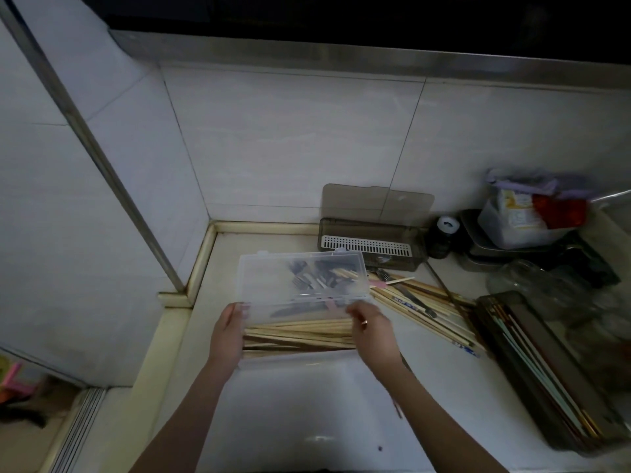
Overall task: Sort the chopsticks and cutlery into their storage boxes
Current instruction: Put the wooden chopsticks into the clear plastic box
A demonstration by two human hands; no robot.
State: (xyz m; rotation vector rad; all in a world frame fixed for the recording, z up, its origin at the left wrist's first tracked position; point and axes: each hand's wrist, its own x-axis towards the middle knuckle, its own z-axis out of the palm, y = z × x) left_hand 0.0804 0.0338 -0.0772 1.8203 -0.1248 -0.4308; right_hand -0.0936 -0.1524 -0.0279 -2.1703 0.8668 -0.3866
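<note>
Clear plastic storage box (304, 278) lid, pinched by left hand (227, 332) and right hand (372, 331), blurs cutlery behind; pale wooden chopsticks (300, 336) beneath

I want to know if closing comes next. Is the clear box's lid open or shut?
Open: the clear lid is raised, held by both hands, chopsticks showing in the box beneath it.

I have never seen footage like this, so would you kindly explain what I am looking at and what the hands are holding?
There is no machine here: a person wears a camera on the head, looking down at a kitchen counter. The left hand and right hand each grip the raised lid of a clear plastic box filled with wooden chopsticks. More loose chopsticks lie to the right. Behind stands an open grey box, and another dark box sits at the right.
</note>
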